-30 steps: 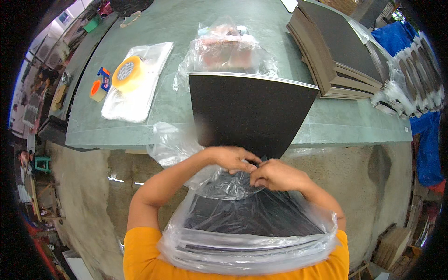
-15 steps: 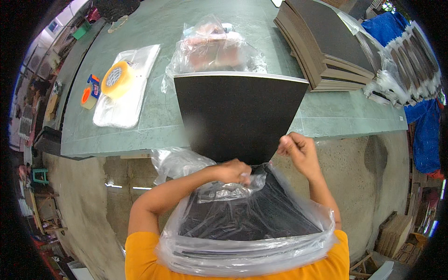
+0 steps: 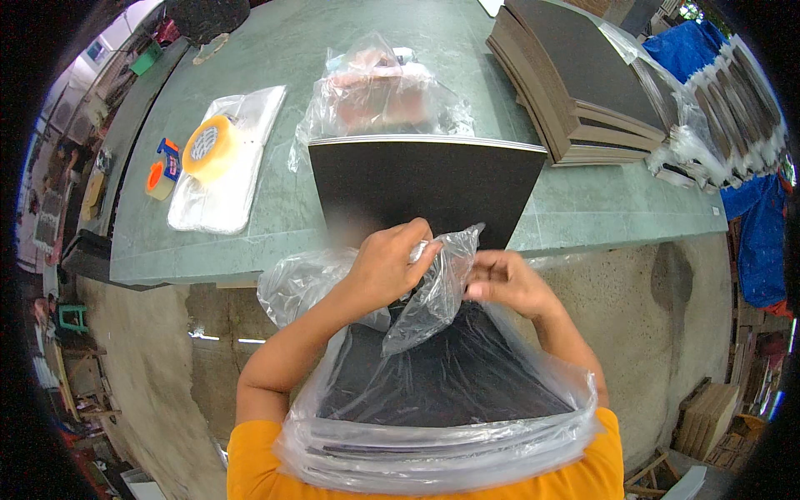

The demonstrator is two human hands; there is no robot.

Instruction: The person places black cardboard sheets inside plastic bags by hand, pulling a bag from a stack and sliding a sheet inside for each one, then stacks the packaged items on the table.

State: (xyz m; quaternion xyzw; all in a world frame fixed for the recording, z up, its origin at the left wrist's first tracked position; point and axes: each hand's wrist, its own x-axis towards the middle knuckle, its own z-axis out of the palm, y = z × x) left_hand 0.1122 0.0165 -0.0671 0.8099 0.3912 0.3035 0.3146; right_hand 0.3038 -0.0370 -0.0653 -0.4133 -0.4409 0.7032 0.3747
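My left hand [image 3: 390, 265] is closed on the gathered clear plastic bag [image 3: 437, 287], lifting its crumpled mouth. My right hand [image 3: 510, 283] is beside the raised plastic, fingers bent and thumb apart; whether it touches the film is unclear. Below both hands, the same plastic covers a stack of black boards [image 3: 425, 379] resting against my orange shirt. Behind my hands, at the table edge, stand black boards with pale edges [image 3: 429, 179]. Their lower part is hidden by my hands and the plastic.
The green table [image 3: 275, 50] carries a tape roll [image 3: 208, 148] on flat plastic bags [image 3: 218, 200], an orange-and-blue tape dispenser [image 3: 163, 171], and a filled clear bag [image 3: 379, 96]. Thick dark boards [image 3: 583, 67] are stacked at right, near plastic-wrapped bundles [image 3: 729, 112].
My left hand has risen, pulling the bag's mouth up in front of the standing boards. My right hand has moved left and down toward the plastic.
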